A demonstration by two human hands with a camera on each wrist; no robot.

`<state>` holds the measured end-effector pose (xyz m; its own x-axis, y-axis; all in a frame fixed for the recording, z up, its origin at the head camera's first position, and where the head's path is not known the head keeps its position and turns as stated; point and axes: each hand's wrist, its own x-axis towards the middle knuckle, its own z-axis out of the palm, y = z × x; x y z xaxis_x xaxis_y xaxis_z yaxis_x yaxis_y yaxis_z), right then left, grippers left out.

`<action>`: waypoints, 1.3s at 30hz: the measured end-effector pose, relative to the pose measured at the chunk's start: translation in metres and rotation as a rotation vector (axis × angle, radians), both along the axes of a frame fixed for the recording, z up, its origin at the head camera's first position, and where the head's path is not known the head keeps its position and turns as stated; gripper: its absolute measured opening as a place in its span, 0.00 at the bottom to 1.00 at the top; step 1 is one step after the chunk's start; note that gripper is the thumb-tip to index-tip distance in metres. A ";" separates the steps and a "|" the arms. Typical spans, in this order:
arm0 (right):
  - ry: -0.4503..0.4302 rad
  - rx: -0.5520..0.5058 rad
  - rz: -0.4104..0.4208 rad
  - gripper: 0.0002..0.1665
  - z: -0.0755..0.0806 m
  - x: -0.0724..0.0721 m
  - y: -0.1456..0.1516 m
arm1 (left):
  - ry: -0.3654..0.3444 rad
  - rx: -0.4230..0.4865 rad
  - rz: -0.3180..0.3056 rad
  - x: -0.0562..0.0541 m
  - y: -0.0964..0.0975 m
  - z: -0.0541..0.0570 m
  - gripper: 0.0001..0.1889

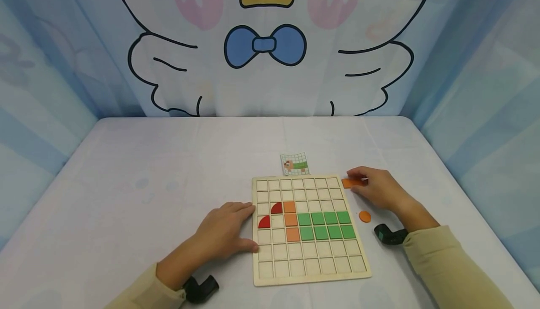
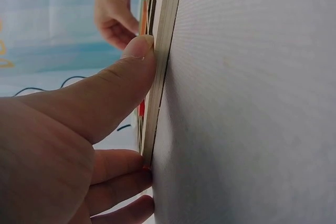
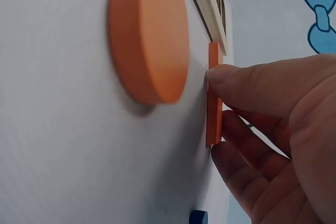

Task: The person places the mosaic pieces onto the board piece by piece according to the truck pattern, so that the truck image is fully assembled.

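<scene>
It's pale matt wood on the board (image 1: 325, 206), smooth matt finish on the strip (image 3: 213, 116), paper card (image 1: 296, 164), cloth curtain (image 1: 266, 88)!

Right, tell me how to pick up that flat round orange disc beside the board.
Pinch the flat round orange disc across opposite points of its rim, coming straight down from above. It lies flat on the white table, so its underside offers no hold, but its side wall looks thick enough to squeeze. It sits apart from the pale wooden grid board, probably leaving room on both sides.
</scene>
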<state>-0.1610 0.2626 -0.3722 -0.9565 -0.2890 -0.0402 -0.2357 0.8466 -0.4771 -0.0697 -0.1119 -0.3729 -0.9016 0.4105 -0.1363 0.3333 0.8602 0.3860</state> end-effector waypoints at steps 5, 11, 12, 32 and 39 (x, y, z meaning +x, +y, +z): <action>-0.014 0.001 0.001 0.22 0.001 0.000 -0.003 | 0.007 -0.001 -0.001 -0.001 0.000 0.000 0.45; -0.005 0.010 0.016 0.21 0.001 0.000 -0.003 | 0.005 -0.003 0.001 -0.001 0.000 0.000 0.45; -0.006 0.013 0.017 0.20 0.001 0.000 -0.003 | 0.004 -0.004 0.001 -0.001 0.000 0.000 0.45; 0.055 0.032 0.005 0.21 0.012 0.007 -0.006 | 0.004 -0.008 -0.005 0.000 0.001 0.002 0.45; 0.061 -0.013 0.049 0.20 0.024 0.019 -0.023 | 0.009 -0.013 -0.009 0.000 0.001 0.001 0.45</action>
